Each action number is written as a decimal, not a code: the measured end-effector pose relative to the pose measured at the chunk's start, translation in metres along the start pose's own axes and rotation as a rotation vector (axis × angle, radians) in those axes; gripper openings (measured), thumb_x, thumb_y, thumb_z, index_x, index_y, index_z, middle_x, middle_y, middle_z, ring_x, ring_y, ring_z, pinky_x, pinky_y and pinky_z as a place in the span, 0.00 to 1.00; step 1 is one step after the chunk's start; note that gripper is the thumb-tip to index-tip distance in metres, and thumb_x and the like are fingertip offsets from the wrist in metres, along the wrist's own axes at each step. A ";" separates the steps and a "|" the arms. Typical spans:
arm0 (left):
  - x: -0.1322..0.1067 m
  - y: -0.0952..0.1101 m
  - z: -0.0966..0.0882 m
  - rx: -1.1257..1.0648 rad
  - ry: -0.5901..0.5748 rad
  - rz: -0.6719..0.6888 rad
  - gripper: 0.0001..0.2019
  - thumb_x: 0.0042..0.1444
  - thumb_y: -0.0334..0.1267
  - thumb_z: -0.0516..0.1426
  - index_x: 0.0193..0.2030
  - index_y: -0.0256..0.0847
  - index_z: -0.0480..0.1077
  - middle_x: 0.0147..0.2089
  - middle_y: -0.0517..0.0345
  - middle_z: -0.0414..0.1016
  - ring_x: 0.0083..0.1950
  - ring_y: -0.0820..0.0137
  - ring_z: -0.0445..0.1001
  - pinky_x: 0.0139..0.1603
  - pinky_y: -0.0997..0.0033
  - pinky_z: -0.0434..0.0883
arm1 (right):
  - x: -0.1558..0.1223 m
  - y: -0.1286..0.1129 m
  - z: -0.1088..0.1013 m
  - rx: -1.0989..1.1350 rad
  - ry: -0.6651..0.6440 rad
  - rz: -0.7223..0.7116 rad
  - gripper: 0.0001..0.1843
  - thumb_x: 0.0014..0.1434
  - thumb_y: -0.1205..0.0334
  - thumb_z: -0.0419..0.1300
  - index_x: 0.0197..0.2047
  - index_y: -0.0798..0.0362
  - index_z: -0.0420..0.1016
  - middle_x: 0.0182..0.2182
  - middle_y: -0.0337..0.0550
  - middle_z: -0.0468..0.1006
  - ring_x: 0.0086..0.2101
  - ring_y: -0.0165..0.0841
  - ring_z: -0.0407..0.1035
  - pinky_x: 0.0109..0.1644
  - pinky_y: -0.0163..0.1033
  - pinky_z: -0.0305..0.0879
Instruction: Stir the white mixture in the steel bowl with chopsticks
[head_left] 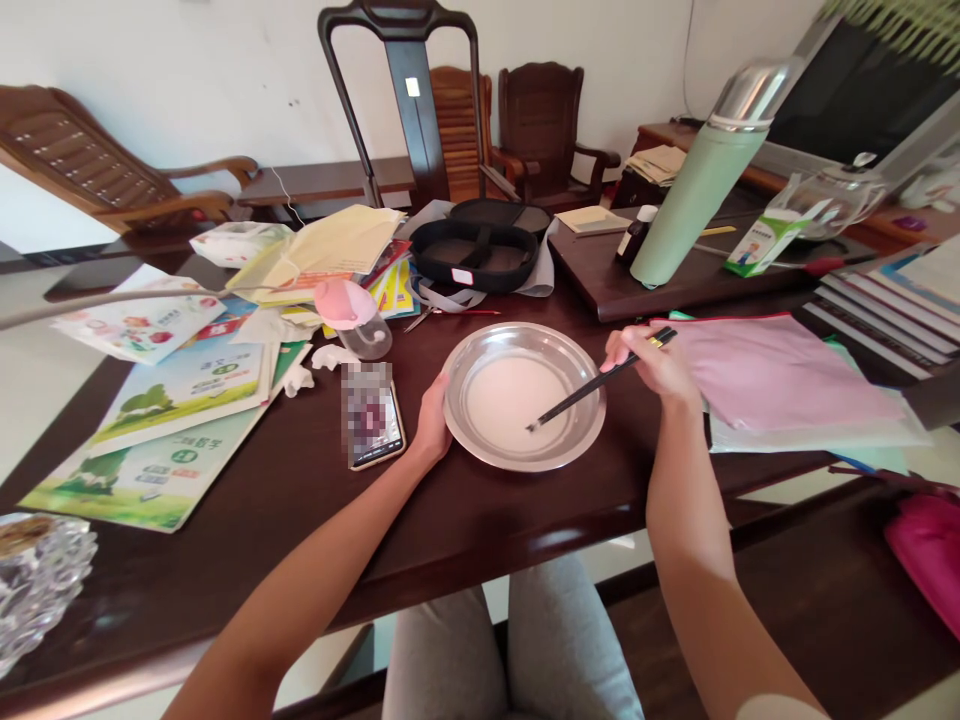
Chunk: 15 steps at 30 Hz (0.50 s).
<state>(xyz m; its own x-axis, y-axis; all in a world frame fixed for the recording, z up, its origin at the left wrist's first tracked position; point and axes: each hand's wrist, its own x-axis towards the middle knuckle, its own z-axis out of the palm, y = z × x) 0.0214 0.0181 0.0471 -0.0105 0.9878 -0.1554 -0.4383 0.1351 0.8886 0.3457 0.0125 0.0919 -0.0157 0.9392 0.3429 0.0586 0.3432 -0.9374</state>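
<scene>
A round metal bowl (581,425) stands on the dark table, with a whitish layer (510,400) covering its bottom. At its left rim is my left hand (433,420), its fingers closed on the bowl's side and partly hidden by it. My right hand (652,360) grips a pair of black chopsticks (581,397) near their upper end, to the right of the bowl. The chopsticks slant down to the left, their tips over the white layer; whether they touch it I cannot tell. A phone (375,418) with a partly blurred screen lies left of my left hand.
Books (180,400) and papers lie on the left, beside a pink-lidded cup (352,315) and crumpled tissues (300,375). Behind the bowl sits a black case (472,255). A tall green thermos (701,190) stands back right; a pink folder (780,370) lies right. A glass dish (45,580) stands front left.
</scene>
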 end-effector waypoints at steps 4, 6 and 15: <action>-0.001 0.002 0.001 -0.020 0.015 -0.015 0.16 0.48 0.53 0.71 0.35 0.43 0.82 0.48 0.52 0.89 0.64 0.47 0.81 0.67 0.53 0.76 | 0.003 -0.003 0.013 -0.069 -0.120 0.031 0.26 0.58 0.33 0.73 0.25 0.46 0.84 0.26 0.43 0.86 0.30 0.40 0.81 0.43 0.46 0.75; -0.002 0.002 0.002 -0.025 0.019 -0.016 0.15 0.48 0.52 0.71 0.35 0.43 0.82 0.47 0.52 0.89 0.64 0.47 0.81 0.67 0.53 0.76 | 0.003 -0.004 0.014 -0.119 -0.072 0.024 0.26 0.57 0.32 0.73 0.26 0.46 0.84 0.27 0.43 0.87 0.32 0.41 0.82 0.47 0.47 0.76; -0.001 0.002 0.002 0.000 0.025 -0.015 0.15 0.51 0.51 0.70 0.37 0.43 0.83 0.44 0.53 0.89 0.62 0.48 0.82 0.64 0.54 0.78 | -0.002 0.001 -0.005 -0.088 0.134 -0.016 0.29 0.60 0.32 0.71 0.20 0.45 0.79 0.22 0.40 0.82 0.28 0.40 0.79 0.44 0.48 0.76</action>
<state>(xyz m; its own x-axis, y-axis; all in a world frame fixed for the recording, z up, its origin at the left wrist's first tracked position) 0.0220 0.0170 0.0498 -0.0263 0.9835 -0.1790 -0.4385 0.1496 0.8862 0.3507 0.0110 0.0902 0.1156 0.9225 0.3684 0.1463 0.3510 -0.9249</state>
